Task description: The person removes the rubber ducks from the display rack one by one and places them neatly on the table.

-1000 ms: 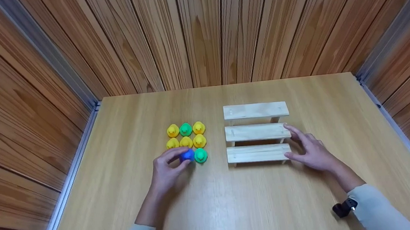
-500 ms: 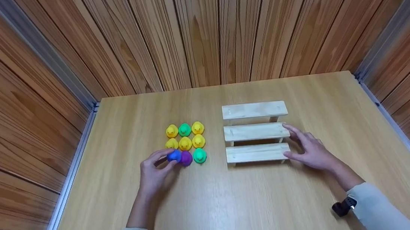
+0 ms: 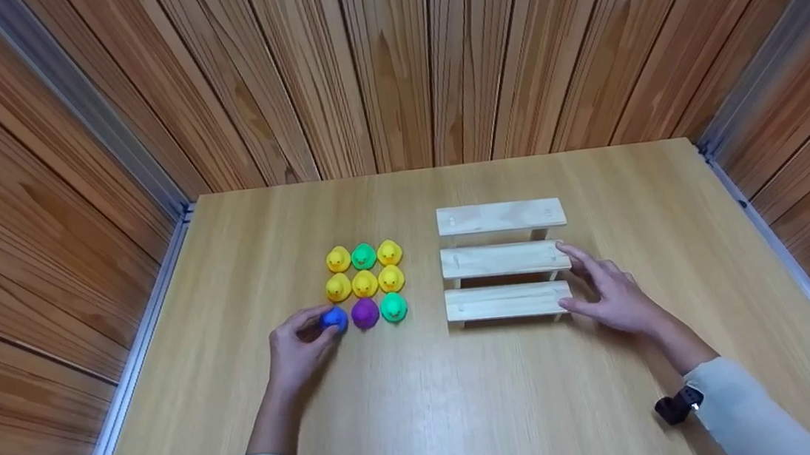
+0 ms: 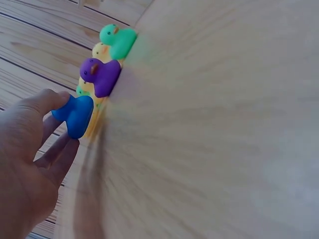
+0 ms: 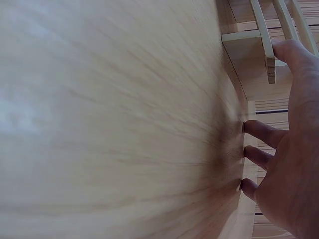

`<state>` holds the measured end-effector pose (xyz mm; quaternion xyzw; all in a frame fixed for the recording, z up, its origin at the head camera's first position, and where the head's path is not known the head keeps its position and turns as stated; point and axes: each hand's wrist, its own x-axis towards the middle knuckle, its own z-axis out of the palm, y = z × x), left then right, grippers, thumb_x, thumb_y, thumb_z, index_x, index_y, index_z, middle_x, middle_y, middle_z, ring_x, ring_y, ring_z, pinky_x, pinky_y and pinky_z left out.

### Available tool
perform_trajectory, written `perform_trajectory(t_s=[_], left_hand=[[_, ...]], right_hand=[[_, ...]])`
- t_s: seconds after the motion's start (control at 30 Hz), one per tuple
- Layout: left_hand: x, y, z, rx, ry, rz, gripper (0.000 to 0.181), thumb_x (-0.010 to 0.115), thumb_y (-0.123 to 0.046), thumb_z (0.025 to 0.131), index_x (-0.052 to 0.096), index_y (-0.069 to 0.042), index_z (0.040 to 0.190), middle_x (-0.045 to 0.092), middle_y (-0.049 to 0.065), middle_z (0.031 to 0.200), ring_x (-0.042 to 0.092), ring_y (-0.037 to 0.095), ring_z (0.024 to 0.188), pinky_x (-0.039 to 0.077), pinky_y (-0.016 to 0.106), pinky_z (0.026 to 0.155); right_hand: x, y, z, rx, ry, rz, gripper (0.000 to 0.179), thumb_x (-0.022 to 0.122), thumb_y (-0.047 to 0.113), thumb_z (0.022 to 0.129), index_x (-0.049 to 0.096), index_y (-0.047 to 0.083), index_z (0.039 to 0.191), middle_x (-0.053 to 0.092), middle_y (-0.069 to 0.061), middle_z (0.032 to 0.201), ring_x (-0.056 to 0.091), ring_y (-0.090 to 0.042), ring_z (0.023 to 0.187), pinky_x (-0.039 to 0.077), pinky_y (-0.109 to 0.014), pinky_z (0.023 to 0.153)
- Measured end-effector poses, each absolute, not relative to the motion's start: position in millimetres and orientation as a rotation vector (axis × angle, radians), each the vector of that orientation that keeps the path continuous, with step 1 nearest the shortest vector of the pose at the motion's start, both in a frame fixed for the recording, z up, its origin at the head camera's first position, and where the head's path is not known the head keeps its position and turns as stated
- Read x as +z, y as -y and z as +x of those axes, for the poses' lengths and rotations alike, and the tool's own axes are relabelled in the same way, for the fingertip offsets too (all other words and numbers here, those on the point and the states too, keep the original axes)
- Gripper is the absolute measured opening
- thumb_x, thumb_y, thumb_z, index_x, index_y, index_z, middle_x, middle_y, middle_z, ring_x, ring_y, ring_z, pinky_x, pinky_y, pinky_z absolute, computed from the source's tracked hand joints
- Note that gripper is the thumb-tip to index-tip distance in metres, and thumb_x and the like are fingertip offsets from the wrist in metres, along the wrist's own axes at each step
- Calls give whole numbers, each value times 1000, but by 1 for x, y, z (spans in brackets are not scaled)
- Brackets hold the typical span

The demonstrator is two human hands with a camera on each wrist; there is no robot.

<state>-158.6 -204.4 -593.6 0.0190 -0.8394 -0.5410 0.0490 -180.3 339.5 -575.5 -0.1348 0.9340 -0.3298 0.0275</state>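
My left hand (image 3: 292, 356) pinches a blue rubber duck (image 4: 76, 115) between thumb and fingers, at the left end of the front row of ducks. To its right stand a purple rubber duck (image 3: 365, 314) and a green rubber duck (image 3: 393, 307), side by side. My right hand (image 3: 618, 300) rests at the right end of a three-step wooden display stand (image 3: 509, 301). Its thumb touches the lowest step and its index finger the middle one. In the right wrist view, the other fingertips (image 5: 250, 127) are down on the tabletop.
Behind the front row, several yellow ducks (image 3: 364, 283) and another green duck (image 3: 363, 256) form two more rows. The wooden table (image 3: 429, 403) is bounded by plank walls (image 3: 397, 72) at the back and both sides.
My left hand has carried the blue duck left and down to the row's left end, uncovering the purple duck. The right hand has stayed at the stand.
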Motion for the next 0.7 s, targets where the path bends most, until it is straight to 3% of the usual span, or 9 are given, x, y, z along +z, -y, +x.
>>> perform_trajectory(t_s=[0.7], left_hand=[[-604,202,-161,-1660,2489,-4,36,81,6,99,81,-3,134,81,19,137,76,41,135,60,53,119]], right_hand=[[-577,-339,-180,-1031,-2866,-400,92,81,40,104,27,34,178,56,-27,169,47,-53,149,32,-63,105]])
